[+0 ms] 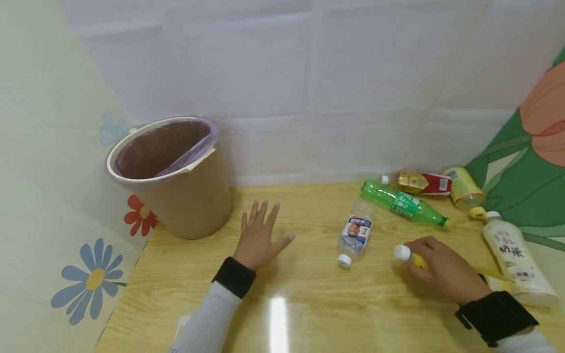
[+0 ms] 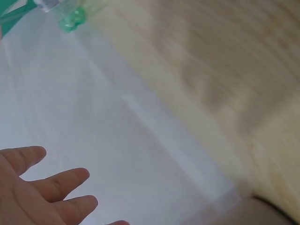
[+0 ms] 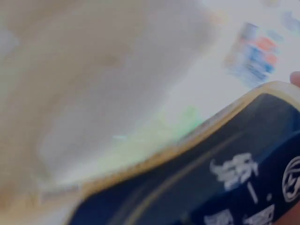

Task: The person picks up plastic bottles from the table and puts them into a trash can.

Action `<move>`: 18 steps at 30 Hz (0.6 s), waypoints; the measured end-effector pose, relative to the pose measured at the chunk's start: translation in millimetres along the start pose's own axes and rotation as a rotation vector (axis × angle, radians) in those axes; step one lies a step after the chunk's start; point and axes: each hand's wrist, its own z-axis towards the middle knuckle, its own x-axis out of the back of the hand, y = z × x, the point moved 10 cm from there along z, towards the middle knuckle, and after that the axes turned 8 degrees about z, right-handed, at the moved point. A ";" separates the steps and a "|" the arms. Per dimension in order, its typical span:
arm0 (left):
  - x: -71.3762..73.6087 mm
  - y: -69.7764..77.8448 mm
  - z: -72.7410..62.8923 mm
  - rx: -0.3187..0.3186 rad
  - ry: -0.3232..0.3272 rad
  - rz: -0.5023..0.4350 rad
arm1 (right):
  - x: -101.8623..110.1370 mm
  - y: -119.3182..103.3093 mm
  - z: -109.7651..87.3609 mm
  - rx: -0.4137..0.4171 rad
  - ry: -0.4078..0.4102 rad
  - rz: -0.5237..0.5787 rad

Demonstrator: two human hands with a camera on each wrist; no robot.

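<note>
My right hand (image 1: 443, 269) grips a plastic bottle (image 1: 418, 261) with a white cap, which points left. Fingers cover most of it in the head view; the right wrist view shows a dark blue label (image 3: 201, 173) with white characters. A clear bottle (image 1: 355, 235) with a blue and white label lies left of this hand. Farther back lies a green bottle (image 1: 403, 203). My left hand (image 1: 258, 240) is over the table with fingers spread and holds nothing. Its fingers (image 2: 61, 185) also show in the left wrist view.
A brown bin (image 1: 194, 201) with a purple liner stands at the back left. Behind the green bottle lie a red and gold labelled bottle (image 1: 423, 183) and a yellow labelled bottle (image 1: 465, 189). A large milk tea bottle (image 1: 516, 260) lies at the right. White sheeting (image 1: 273, 98) hangs behind.
</note>
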 end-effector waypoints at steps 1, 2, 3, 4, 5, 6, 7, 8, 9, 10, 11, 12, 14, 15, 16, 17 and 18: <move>3.6 3.8 0.3 -0.012 0.009 -0.020 | 8.1 -7.6 2.9 0.002 0.016 0.027; 6.7 8.5 0.5 -0.028 0.016 -0.046 | 15.6 -15.5 6.1 0.002 0.032 0.059; 9.7 14.0 0.8 -0.048 0.020 -0.077 | 22.5 -23.9 9.8 0.000 0.049 0.098; 12.0 20.1 1.0 -0.074 0.020 -0.106 | 28.3 -33.1 14.0 0.001 0.064 0.140; 13.5 27.2 1.0 -0.100 0.012 -0.141 | 33.9 -43.0 18.4 0.007 0.086 0.181; 13.3 34.2 0.6 -0.126 -0.004 -0.175 | 37.7 -52.6 22.8 0.007 0.095 0.222; 11.9 41.7 0.2 -0.154 -0.025 -0.204 | 40.2 -62.4 27.2 0.012 0.100 0.270; 10.6 49.3 -0.7 -0.175 -0.051 -0.235 | 41.5 -72.2 31.7 0.025 0.105 0.317; 8.9 57.0 -2.0 -0.196 -0.079 -0.266 | 41.9 -81.8 36.1 0.035 0.106 0.365; 6.4 64.7 -3.8 -0.214 -0.113 -0.295 | 41.7 -91.4 40.0 0.048 0.106 0.407; 3.9 71.9 -6.0 -0.226 -0.145 -0.328 | 40.4 -100.5 43.9 0.055 0.098 0.458; 1.5 78.9 -8.3 -0.238 -0.174 -0.360 | 38.3 -108.8 47.3 0.056 0.088 0.508; -2.6 93.0 -13.4 -0.262 -0.226 -0.423 | 34.4 -124.6 53.2 0.069 0.080 0.616; -4.8 99.2 -15.7 -0.273 -0.245 -0.451 | 32.4 -131.7 55.7 0.070 0.078 0.668; -6.8 105.0 -17.5 -0.286 -0.256 -0.484 | 30.4 -138.6 57.7 0.077 0.078 0.718; -8.7 110.0 -19.0 -0.297 -0.262 -0.513 | 28.4 -145.0 59.6 0.081 0.079 0.764; -9.9 114.4 -20.4 -0.308 -0.264 -0.546 | 27.1 -151.5 61.1 0.091 0.083 0.803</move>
